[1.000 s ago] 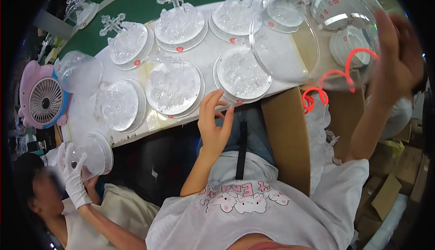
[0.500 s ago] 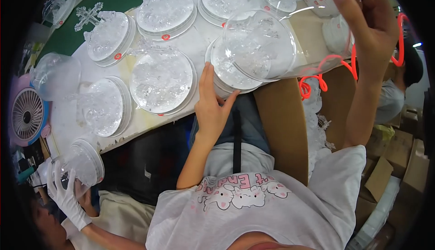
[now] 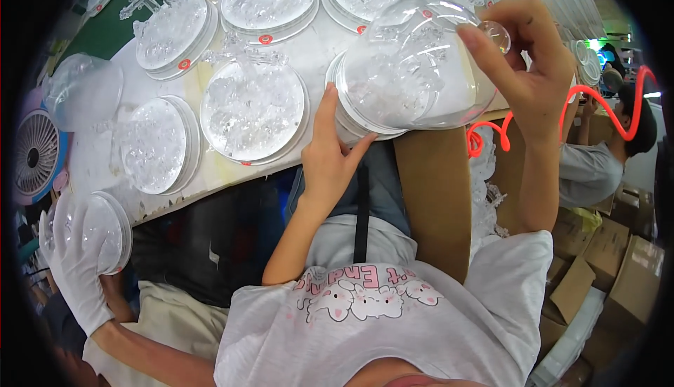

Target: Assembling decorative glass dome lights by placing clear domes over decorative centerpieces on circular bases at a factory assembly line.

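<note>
The clear dome [image 3: 421,64] has moved. In the picture from 0.5 seconds ago, its open ring showed plainly and the right hand [image 3: 540,71] was higher up in the view. Now that hand has come down, and the dome's open side seems to face the round white base [image 3: 349,120]. So the 2 parts look closer to lined up. It is hard to see through the shine, so it cannot be told if the dome touches the base.

Going from big to small, the white table [image 3: 95,152] comes first. The base is on its near edge, with 2 more bases like it to the left in the same row. An open cardboard box [image 3: 432,190] is just below the table edge, near the base.

The dome comes next. It tilts a bit, and much of the base shows through it.

Then come the hands. The right hand is pinched, with thumb and fingers on the small round knob [image 3: 497,37] at the top of the dome. The left hand [image 3: 333,152] has its pointing finger and thumb spread wide, 1 on each side of a bit of the base's near rim. It has stayed by that base. At far left, a co-worker's white gloved hand [image 3: 81,275] is on another clear piece.

Smallest are the red stickers [image 3: 265,39] on the bases.
</note>
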A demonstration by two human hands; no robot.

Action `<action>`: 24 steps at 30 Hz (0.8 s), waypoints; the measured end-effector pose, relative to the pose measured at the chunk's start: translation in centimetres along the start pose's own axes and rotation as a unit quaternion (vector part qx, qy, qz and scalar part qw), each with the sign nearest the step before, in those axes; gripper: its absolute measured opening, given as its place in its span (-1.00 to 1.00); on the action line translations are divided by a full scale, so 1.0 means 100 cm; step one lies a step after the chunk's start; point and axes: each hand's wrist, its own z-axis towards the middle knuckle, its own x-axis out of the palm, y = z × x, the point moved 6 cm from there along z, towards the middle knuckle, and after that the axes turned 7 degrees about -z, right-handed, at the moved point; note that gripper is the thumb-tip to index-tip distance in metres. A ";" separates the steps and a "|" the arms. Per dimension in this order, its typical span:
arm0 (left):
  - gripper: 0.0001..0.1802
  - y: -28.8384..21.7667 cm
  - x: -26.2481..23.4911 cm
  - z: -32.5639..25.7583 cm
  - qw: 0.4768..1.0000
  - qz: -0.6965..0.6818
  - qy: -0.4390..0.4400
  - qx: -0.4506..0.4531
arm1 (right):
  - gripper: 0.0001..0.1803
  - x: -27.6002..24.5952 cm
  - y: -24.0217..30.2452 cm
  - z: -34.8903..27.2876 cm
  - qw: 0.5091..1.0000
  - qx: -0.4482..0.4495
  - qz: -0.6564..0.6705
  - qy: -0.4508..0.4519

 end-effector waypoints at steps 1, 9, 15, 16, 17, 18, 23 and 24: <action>-0.10 0.002 -0.002 -0.001 1.000 0.005 -0.003 -0.004 | -0.78 0.005 0.000 -0.001 1.000 -0.001 0.006 0.001; -0.14 0.002 -0.001 0.000 1.000 0.014 -0.006 0.021 | -0.76 0.010 0.008 -0.004 0.999 -0.027 -0.039 0.004; -0.16 0.001 -0.003 -0.001 0.999 0.032 -0.010 0.025 | -0.75 0.016 0.003 -0.004 0.998 -0.053 -0.021 0.009; -0.16 0.002 -0.003 -0.001 0.999 0.033 -0.009 0.024 | -0.75 0.016 0.002 -0.004 0.998 -0.053 -0.020 0.009; -0.16 0.002 -0.003 -0.001 0.999 0.030 -0.012 0.024 | -0.76 0.016 0.000 -0.005 0.999 -0.051 -0.014 0.010; -0.15 0.002 -0.004 -0.001 0.999 0.027 -0.015 0.025 | -0.76 0.017 -0.001 -0.005 0.999 -0.050 -0.007 0.010; -0.15 0.002 -0.002 0.000 1.000 0.018 -0.007 0.011 | -0.78 0.009 -0.005 -0.016 0.999 0.015 -0.035 0.005; -0.15 0.001 -0.001 0.001 1.000 0.013 -0.005 0.013 | -0.79 0.007 -0.008 -0.019 0.998 0.056 -0.039 0.005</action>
